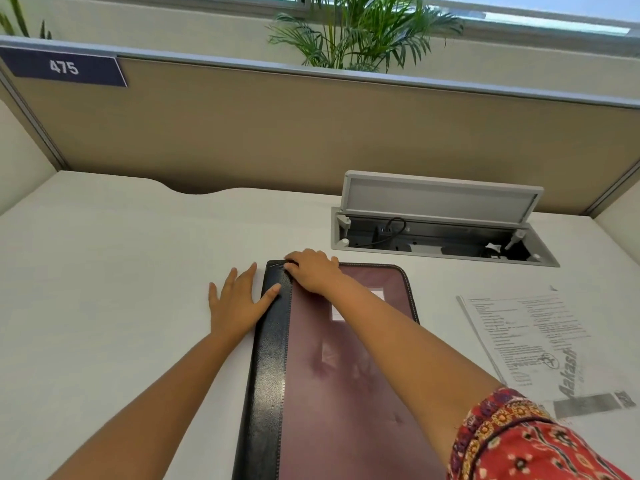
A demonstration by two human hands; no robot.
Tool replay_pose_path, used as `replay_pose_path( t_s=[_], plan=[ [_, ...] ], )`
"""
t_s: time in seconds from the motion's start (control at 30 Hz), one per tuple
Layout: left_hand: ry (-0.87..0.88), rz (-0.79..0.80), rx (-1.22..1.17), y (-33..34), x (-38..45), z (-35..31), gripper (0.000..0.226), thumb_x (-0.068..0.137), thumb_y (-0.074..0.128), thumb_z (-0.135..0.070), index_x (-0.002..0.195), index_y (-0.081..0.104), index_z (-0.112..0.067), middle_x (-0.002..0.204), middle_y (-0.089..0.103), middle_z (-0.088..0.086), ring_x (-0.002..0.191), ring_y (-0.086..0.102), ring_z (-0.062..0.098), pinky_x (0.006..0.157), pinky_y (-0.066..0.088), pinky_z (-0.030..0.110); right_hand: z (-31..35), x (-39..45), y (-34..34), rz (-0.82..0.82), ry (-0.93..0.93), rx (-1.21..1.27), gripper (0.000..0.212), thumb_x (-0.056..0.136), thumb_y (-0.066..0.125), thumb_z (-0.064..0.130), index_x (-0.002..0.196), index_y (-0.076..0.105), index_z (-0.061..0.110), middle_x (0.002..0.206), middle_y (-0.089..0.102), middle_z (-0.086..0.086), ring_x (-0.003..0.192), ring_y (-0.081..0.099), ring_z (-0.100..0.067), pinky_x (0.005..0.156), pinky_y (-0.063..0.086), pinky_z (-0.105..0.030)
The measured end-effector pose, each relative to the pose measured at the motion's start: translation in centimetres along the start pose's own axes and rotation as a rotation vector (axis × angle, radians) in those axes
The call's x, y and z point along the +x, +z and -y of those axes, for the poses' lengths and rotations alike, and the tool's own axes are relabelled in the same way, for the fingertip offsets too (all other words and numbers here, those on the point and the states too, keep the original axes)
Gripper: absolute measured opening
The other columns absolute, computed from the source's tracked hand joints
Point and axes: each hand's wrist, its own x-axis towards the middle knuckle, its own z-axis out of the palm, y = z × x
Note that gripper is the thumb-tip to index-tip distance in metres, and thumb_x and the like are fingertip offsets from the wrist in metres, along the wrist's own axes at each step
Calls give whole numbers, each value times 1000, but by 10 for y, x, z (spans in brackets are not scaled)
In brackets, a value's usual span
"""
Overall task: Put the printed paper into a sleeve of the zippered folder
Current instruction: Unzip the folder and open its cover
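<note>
A closed zippered folder [332, 375], maroon with a black spine along its left side, lies on the white desk in front of me. My left hand [237, 303] rests flat on the desk beside the spine, fingers apart, thumb touching the spine. My right hand [313, 273] reaches across the cover and its curled fingers sit on the folder's far left corner, at the zipper edge; whether they pinch the zipper pull is hidden. The printed paper [533, 344] lies flat on the desk to the right of the folder, untouched.
An open cable hatch [440, 233] with its grey lid raised sits in the desk behind the folder. A tan partition [311, 133] with a "475" label closes off the back. A cutout [197, 188] notches the desk's far edge.
</note>
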Motion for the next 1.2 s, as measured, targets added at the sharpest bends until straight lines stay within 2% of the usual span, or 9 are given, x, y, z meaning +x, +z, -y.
replay_pose_path(
  t_s=[0.23, 0.37, 0.47, 0.7, 0.8, 0.93, 1.03, 1.13, 1.2],
  plan=[
    [4, -20, -10, 2, 0, 0, 75, 81, 34, -70, 143, 26, -27, 149, 36, -5, 144, 11, 13, 116, 0, 50, 10, 5, -3, -13, 69, 78, 36, 96, 38, 36, 119, 60, 18, 127, 56, -7, 119, 47, -31, 102, 26, -48],
    [6, -18, -3, 2, -2, 0, 76, 81, 33, -70, 143, 26, -27, 149, 36, -5, 144, 11, 13, 115, 0, 50, 17, 9, -2, -11, 94, 127, 36, 96, 35, 39, 120, 58, 23, 130, 55, -6, 120, 47, -31, 102, 25, -49],
    [8, -24, 5, 2, -1, 0, 78, 80, 32, -72, 143, 26, -26, 149, 36, -4, 144, 12, 14, 115, 1, 50, 24, 13, 4, -48, 144, 171, 37, 96, 31, 33, 118, 59, 23, 128, 56, -5, 119, 48, -31, 107, 19, -52],
    [9, -26, -7, 2, -2, -1, 89, 71, 23, -78, 143, 27, -26, 149, 36, -5, 144, 13, 13, 115, 1, 50, 39, 21, 14, -92, 269, 279, 39, 93, 29, 34, 91, 61, 12, 111, 63, -7, 114, 50, -33, 111, 3, -58],
    [14, -23, -5, 2, -2, 0, 88, 71, 23, -78, 142, 28, -27, 149, 36, -6, 144, 13, 14, 115, 1, 50, 39, 27, 9, -57, 293, 293, 26, 90, 38, 34, 80, 51, 14, 109, 63, -8, 113, 52, -33, 111, 6, -59],
    [28, 9, -19, -1, -4, -1, 73, 72, 24, -76, 135, 36, -40, 150, 33, -12, 144, 12, 14, 115, 0, 52, 38, 36, -1, 64, 327, 323, 32, 87, 53, 31, 63, 40, 13, 91, 57, -8, 109, 53, -29, 110, 21, -55],
    [-12, 14, -60, -3, 0, -5, 67, 72, 29, -72, 129, 42, -39, 148, 36, -11, 143, 15, 16, 115, 0, 53, 36, 40, -4, -37, 428, 424, 28, 84, 55, 18, 62, 39, 13, 75, 54, -4, 106, 56, -28, 107, 30, -43],
    [-67, -6, -157, -3, 9, -12, 59, 80, 43, -62, 133, 38, -38, 145, 41, -4, 142, 17, 20, 114, -2, 54, 37, 40, -1, -109, 514, 496, 24, 81, 57, 16, 64, 40, 15, 93, 63, -4, 100, 56, -25, 103, 27, -38],
    [-63, -7, -156, -1, 13, -15, 53, 84, 46, -58, 133, 38, -39, 144, 42, -4, 143, 17, 20, 113, -4, 55, 38, 40, -3, -106, 520, 500, 26, 79, 60, 18, 65, 39, 16, 89, 57, -4, 93, 54, -25, 100, 28, -38]
  ],
)
